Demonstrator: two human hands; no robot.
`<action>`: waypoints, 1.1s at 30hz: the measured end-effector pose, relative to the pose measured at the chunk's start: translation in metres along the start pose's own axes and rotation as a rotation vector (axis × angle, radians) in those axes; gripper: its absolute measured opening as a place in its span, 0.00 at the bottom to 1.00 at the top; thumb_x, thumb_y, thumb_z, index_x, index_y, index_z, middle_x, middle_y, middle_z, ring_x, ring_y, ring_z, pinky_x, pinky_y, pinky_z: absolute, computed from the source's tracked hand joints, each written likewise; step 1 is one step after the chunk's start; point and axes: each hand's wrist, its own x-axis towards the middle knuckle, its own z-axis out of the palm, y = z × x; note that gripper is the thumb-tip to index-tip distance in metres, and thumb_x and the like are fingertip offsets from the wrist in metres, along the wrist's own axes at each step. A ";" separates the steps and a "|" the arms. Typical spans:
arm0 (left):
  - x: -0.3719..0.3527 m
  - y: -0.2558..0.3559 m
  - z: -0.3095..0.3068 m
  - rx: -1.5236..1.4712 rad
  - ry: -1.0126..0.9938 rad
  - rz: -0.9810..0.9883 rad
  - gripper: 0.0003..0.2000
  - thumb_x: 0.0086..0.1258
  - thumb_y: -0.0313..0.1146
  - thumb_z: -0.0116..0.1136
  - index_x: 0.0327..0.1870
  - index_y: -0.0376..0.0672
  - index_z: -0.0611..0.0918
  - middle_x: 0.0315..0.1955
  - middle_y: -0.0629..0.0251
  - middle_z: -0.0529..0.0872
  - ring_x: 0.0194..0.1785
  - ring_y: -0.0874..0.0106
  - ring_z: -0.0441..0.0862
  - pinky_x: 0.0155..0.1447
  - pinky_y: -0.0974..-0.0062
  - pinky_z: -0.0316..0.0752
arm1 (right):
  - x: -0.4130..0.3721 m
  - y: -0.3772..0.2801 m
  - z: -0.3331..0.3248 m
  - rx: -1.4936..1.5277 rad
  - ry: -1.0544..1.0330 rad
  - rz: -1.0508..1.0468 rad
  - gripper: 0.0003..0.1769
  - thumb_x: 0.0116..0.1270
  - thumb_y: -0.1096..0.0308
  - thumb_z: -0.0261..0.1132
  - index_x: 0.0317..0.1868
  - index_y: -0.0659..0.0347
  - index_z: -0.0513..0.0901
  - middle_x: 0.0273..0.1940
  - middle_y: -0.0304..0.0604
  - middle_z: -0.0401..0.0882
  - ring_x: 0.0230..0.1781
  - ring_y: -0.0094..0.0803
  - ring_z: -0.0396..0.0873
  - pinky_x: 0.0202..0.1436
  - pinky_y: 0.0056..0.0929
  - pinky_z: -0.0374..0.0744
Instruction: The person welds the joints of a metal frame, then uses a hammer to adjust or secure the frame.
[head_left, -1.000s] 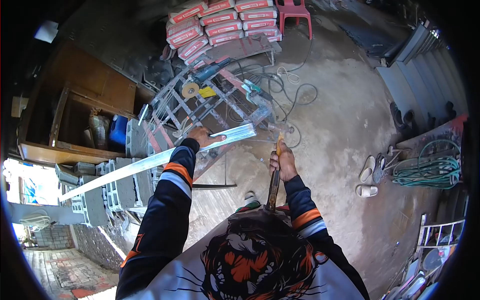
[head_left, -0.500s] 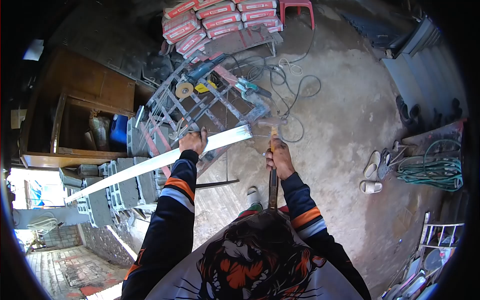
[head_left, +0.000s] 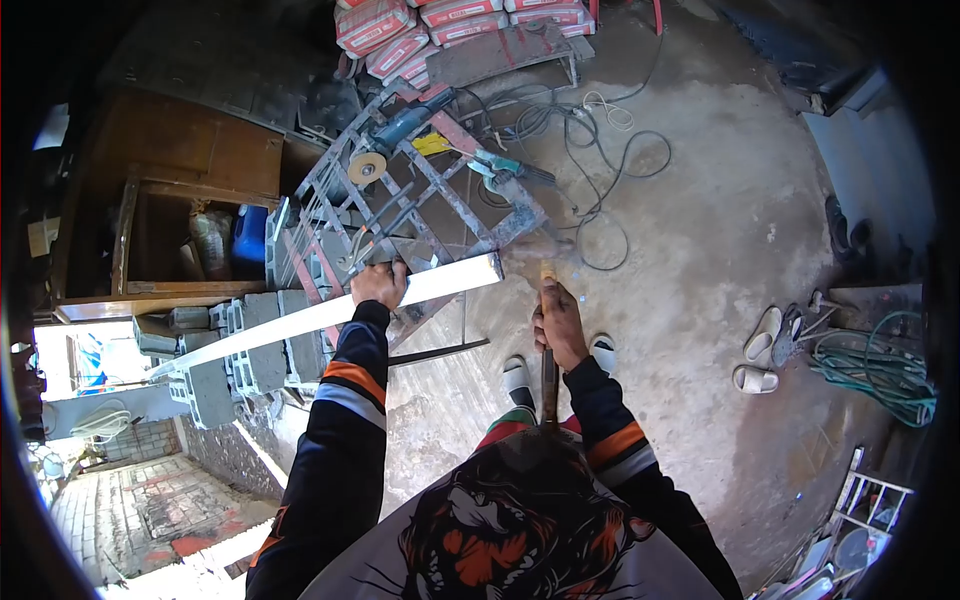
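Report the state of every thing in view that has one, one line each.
metal bar, gripped, resting across the welded frame
hammer, gripped, head blurred
left hand, closed on the metal bar
right hand, closed on the hammer
welded frame, lying tilted
angle grinder, lying on the welded frame
hose, coiled
cement bags, stacked

The bar (head_left: 440,283) is a long, pale, straight metal strip, bright in the sun. It slants from low on my left up to a square-cut end on the right. My left hand (head_left: 380,285) is closed over it near that end, where it lies across the rack (head_left: 440,190). The hammer (head_left: 548,380) has a dark, thin handle and stands nearly upright in my right hand (head_left: 560,325), just right of the bar's end. Its head is blurred.
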 end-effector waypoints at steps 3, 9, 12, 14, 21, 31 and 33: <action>0.002 -0.007 0.009 0.012 -0.020 -0.005 0.27 0.72 0.54 0.43 0.34 0.40 0.88 0.30 0.44 0.87 0.37 0.46 0.87 0.49 0.52 0.80 | 0.000 0.005 0.014 0.015 0.006 -0.028 0.22 0.77 0.43 0.51 0.34 0.52 0.67 0.15 0.31 0.61 0.07 0.20 0.59 0.09 0.25 0.63; -0.002 -0.010 0.016 -0.047 0.190 0.078 0.24 0.71 0.52 0.46 0.31 0.39 0.87 0.28 0.44 0.87 0.35 0.45 0.86 0.45 0.51 0.80 | 0.008 -0.013 0.005 0.027 -0.028 0.004 0.21 0.78 0.46 0.51 0.33 0.54 0.67 0.15 0.32 0.63 0.07 0.21 0.60 0.09 0.26 0.63; 0.000 -0.012 0.012 -0.044 0.019 -0.016 0.24 0.70 0.51 0.47 0.30 0.38 0.86 0.30 0.43 0.87 0.37 0.45 0.86 0.47 0.50 0.79 | 0.008 -0.019 -0.006 -0.219 -0.164 0.019 0.22 0.78 0.46 0.51 0.34 0.55 0.68 0.16 0.33 0.65 0.06 0.22 0.61 0.08 0.27 0.66; 0.003 -0.013 0.011 -0.046 -0.017 -0.045 0.25 0.71 0.52 0.46 0.30 0.38 0.86 0.31 0.43 0.87 0.39 0.47 0.86 0.49 0.50 0.79 | 0.008 -0.024 -0.018 -0.225 -0.194 0.011 0.22 0.78 0.45 0.52 0.34 0.54 0.69 0.16 0.32 0.64 0.06 0.22 0.61 0.08 0.27 0.66; 0.002 -0.033 -0.051 -0.052 -0.072 0.147 0.22 0.73 0.52 0.42 0.34 0.47 0.86 0.38 0.48 0.88 0.46 0.48 0.85 0.51 0.54 0.79 | -0.021 -0.057 -0.067 -0.061 -0.022 0.023 0.22 0.77 0.41 0.51 0.35 0.50 0.69 0.18 0.29 0.63 0.09 0.20 0.59 0.11 0.25 0.65; -0.055 -0.077 -0.208 -0.434 -0.207 -0.009 0.30 0.73 0.58 0.54 0.22 0.36 0.82 0.15 0.61 0.77 0.22 0.74 0.75 0.34 0.69 0.71 | -0.002 -0.080 -0.090 0.009 -0.165 -0.023 0.21 0.75 0.41 0.54 0.37 0.49 0.69 0.17 0.28 0.62 0.10 0.20 0.60 0.12 0.25 0.65; -0.081 -0.065 -0.269 -0.551 -0.212 -0.094 0.28 0.72 0.55 0.57 0.17 0.40 0.79 0.11 0.71 0.70 0.19 0.79 0.68 0.27 0.71 0.65 | 0.002 -0.080 -0.085 -0.003 -0.240 -0.009 0.21 0.75 0.40 0.54 0.37 0.49 0.69 0.17 0.28 0.63 0.10 0.20 0.60 0.13 0.25 0.65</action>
